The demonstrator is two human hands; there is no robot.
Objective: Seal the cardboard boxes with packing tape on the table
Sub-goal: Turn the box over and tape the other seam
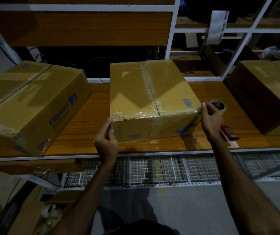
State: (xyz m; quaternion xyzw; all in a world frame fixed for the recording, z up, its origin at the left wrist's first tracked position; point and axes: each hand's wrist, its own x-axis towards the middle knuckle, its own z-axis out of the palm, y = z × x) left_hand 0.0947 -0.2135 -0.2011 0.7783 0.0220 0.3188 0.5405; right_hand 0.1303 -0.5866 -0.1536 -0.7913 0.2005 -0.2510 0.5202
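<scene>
A closed cardboard box (146, 92) sits in the middle of the wooden table (91, 119), with clear tape along its centre seam and along its near top edge. My left hand (106, 139) presses against the box's near left corner, fingers together, holding nothing. My right hand (211, 119) is at the near right corner and grips a roll of clear packing tape (219, 105), from which a strip runs onto the box's edge.
A larger box (29, 106) stands at the left, another box (268, 94) at the right. A red cutter (230, 132) lies on the table by my right wrist. White shelf posts rise behind. Wire baskets (169, 168) hang below the table edge.
</scene>
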